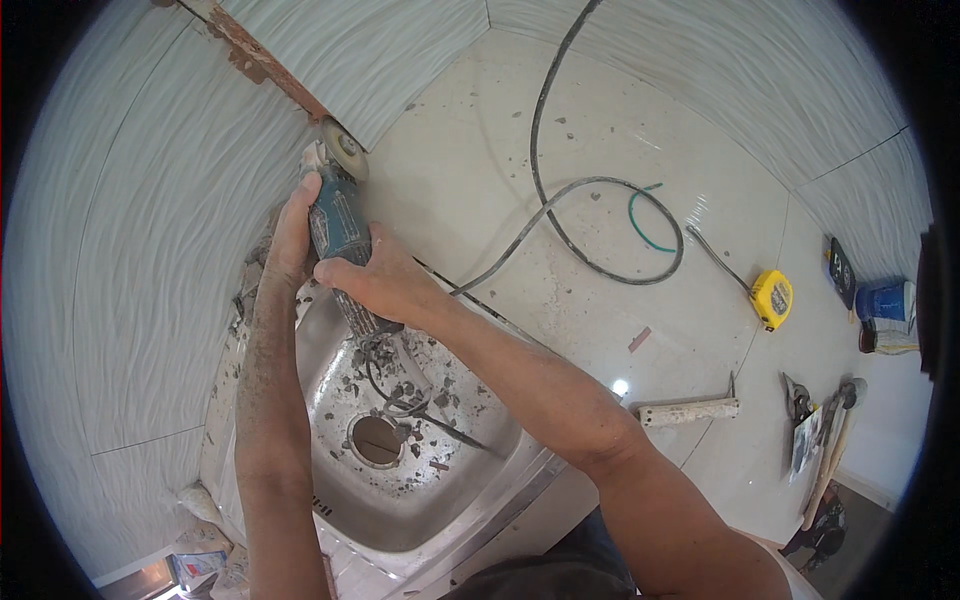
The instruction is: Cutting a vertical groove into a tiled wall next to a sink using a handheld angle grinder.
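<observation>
An angle grinder (pixel 343 222), blue-green and dusty, is held in both hands over the far end of a metal sink (pixel 370 525). My left hand (pixel 294 228) wraps its front part near the head; my right hand (pixel 385 277) is closed round the body farther back. The grinder's round disc (pixel 345 150) is at the lower end of a reddish-brown strip (pixel 275 70) in the tiled wall, where the wall meets the counter. Whether the disc touches or spins, I cannot tell. Grey rubble and a loop of cable lie in the sink around the drain hole (pixel 377 440).
A black power cord (pixel 540 150) loops across the pale tiled counter (pixel 470 120), strewn with chips. To the right are a yellow tape measure (pixel 771 299), a paint roller (pixel 690 411), a hammer (pixel 835 450) and a blue container (pixel 887 300). Bags (pixel 205 535) sit at lower left.
</observation>
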Demonstrator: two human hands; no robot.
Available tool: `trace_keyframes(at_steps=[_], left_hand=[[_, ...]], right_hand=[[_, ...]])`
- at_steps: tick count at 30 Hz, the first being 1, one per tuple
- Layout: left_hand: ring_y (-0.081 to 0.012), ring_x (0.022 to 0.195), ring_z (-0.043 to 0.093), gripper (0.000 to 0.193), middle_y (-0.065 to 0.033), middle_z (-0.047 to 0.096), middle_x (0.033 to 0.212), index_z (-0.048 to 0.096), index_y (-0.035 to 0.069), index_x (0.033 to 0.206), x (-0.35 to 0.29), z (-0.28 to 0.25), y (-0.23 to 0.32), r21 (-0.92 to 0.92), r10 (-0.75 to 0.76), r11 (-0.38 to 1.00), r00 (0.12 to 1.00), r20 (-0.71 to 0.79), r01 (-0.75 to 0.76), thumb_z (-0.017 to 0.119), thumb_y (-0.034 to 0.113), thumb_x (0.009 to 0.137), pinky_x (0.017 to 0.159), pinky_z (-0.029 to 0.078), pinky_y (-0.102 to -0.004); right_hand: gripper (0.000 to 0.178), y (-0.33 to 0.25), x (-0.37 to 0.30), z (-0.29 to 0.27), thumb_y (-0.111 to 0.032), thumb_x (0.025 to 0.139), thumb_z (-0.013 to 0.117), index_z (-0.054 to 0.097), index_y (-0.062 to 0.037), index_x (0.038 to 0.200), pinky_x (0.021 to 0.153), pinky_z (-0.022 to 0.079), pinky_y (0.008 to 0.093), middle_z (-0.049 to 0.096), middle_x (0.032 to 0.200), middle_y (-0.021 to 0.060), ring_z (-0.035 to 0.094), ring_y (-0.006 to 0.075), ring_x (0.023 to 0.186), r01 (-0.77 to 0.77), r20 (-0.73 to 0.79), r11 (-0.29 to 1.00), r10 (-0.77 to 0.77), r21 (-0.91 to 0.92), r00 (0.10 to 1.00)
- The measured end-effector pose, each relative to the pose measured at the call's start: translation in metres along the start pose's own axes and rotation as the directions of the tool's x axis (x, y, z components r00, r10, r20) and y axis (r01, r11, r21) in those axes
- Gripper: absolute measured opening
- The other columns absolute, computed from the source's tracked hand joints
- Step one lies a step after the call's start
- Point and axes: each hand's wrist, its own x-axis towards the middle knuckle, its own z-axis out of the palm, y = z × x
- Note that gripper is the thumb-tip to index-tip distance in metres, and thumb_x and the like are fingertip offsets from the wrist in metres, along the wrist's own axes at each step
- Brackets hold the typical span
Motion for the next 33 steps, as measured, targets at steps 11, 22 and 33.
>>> trace_keyframes(at_steps=[11, 22, 33], left_hand=[[-0.0221, 0.097, 0.067, 0.075, -0.0121, 0.067, 0.113, 0.058, 0.002, 0.133, -0.001, -0.001, 0.003, 0.003, -0.044, 0.999, 0.999, 0.018, 0.044, 0.066, 0.064, 0.091, 0.085, 0.057, -0.0395], [-0.0245, 0.103, 0.065, 0.074, -0.0127, 0.066, 0.117, 0.057, 0.003, 0.136, -0.003, 0.002, 0.008, 0.001, -0.073, 0.997, 0.996, 0.043, 0.073, 0.065, 0.062, 0.092, 0.092, 0.054, -0.0421], [-0.0235, 0.099, 0.067, 0.075, -0.0112, 0.067, 0.112, 0.059, 0.004, 0.132, 0.007, -0.009, 0.003, 0.032, -0.087, 0.996, 0.996, 0.029, 0.086, 0.066, 0.066, 0.089, 0.088, 0.056, -0.0407]], right_hand=[[0.082, 0.006, 0.005, 0.003, -0.042, 0.076, 0.076, 0.051, 0.0130, 0.131, 0.096, 0.051, 0.0391, 0.065, 0.116, 0.0224, 0.065, 0.0304, 0.109, 0.007, -0.023, 1.000, -0.006, 0.013, 1.000], [0.084, 0.006, 0.004, 0.002, -0.042, 0.076, 0.076, 0.050, 0.0130, 0.134, 0.097, 0.051, 0.0397, 0.065, 0.119, 0.0238, 0.065, 0.0319, 0.110, -0.025, -0.024, 1.000, 0.025, 0.007, 0.999], [0.091, -0.003, -0.003, -0.003, -0.044, 0.077, 0.075, 0.046, 0.0136, 0.141, 0.103, 0.049, 0.0408, 0.063, 0.127, 0.0277, 0.064, 0.0365, 0.118, -0.069, -0.030, 0.998, 0.068, -0.014, 0.997]])
